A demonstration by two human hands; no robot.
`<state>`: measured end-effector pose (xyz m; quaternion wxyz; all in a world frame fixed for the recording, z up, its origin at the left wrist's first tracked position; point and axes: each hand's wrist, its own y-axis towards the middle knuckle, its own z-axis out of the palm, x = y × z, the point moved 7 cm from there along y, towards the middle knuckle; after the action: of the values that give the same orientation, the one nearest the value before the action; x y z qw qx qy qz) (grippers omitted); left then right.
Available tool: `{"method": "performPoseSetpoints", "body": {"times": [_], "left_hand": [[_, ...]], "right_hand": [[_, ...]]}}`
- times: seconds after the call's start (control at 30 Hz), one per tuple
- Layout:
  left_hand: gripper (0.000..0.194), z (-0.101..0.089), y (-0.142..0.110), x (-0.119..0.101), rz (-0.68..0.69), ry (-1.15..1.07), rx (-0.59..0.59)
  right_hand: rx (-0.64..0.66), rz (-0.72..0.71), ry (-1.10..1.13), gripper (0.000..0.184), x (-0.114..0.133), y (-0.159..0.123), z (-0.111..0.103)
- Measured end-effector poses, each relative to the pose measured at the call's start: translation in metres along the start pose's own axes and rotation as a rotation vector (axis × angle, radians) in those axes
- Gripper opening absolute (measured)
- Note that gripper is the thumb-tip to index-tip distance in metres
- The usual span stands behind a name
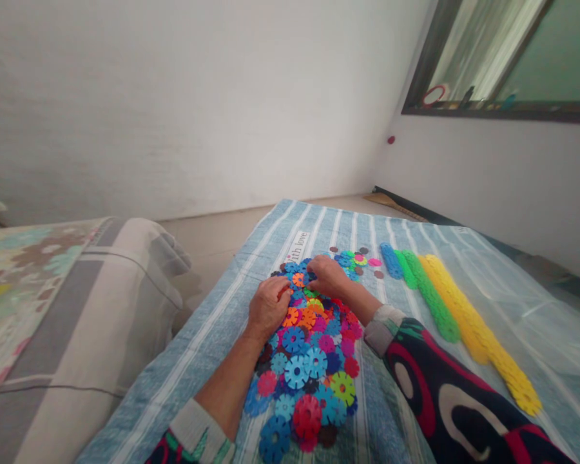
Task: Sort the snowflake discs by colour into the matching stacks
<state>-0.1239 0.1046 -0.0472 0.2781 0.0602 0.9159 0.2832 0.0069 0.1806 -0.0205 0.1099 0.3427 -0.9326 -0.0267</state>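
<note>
Your left hand (270, 308), right hand (329, 276): at disc pile (314, 363); each grip, apart or clamped, cannot be told. Lift discs singly, edgewise.

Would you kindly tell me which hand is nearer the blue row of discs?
Right. The right hand is over the disc pile, left of the blue row; the left hand is farther left, at the pile's edge.

We count two hands (269, 304) (327, 276), one heap of discs (303, 371) too many to number, one blue stack (391, 261), two green stacks (406, 270) (438, 308), two yellow stacks (474, 348) (516, 380), one window (551, 55)
</note>
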Motion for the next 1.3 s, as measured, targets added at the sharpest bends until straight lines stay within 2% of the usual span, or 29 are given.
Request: {"method": "performPoseSetpoints", "body": {"times": [0.2, 0.3, 0.37, 0.47, 0.6, 0.7, 0.8, 1.0, 1.3], "left_hand": [[0.033, 0.007, 0.002, -0.001, 0.066, 0.024, 0.071], [0.036, 0.011, 0.003, 0.002, 0.095, 0.053, 0.107], [0.037, 0.013, 0.004, 0.005, 0.111, 0.067, 0.116], [0.038, 0.016, 0.004, 0.01, 0.12, 0.071, 0.11], [0.038, 0.018, 0.004, 0.013, 0.127, 0.058, 0.088], [0.038, 0.018, 0.004, 0.012, 0.14, 0.06, 0.089], [0.037, 0.017, 0.005, 0.011, 0.143, 0.066, 0.09], [0.037, 0.014, 0.005, 0.008, 0.158, 0.077, 0.092], [0.033, 0.01, 0.005, 0.004, 0.153, 0.041, 0.07]], "right_hand": [[-0.044, 0.013, 0.127, 0.015, 0.003, -0.01, -0.006], [-0.073, -0.014, 0.221, 0.008, 0.006, -0.016, -0.018], [-0.126, -0.029, 0.308, 0.008, -0.002, -0.02, -0.031], [-0.226, 0.022, 0.323, 0.011, -0.037, -0.028, -0.052], [-0.241, 0.263, 0.136, 0.012, -0.117, -0.049, -0.07], [-0.232, 0.35, 0.075, 0.013, -0.165, -0.071, -0.075], [-0.21, 0.405, 0.038, 0.016, -0.197, -0.09, -0.072], [-0.165, 0.444, 0.008, 0.016, -0.223, -0.103, -0.058], [-0.133, 0.491, -0.067, 0.018, -0.232, -0.107, -0.052]]}}
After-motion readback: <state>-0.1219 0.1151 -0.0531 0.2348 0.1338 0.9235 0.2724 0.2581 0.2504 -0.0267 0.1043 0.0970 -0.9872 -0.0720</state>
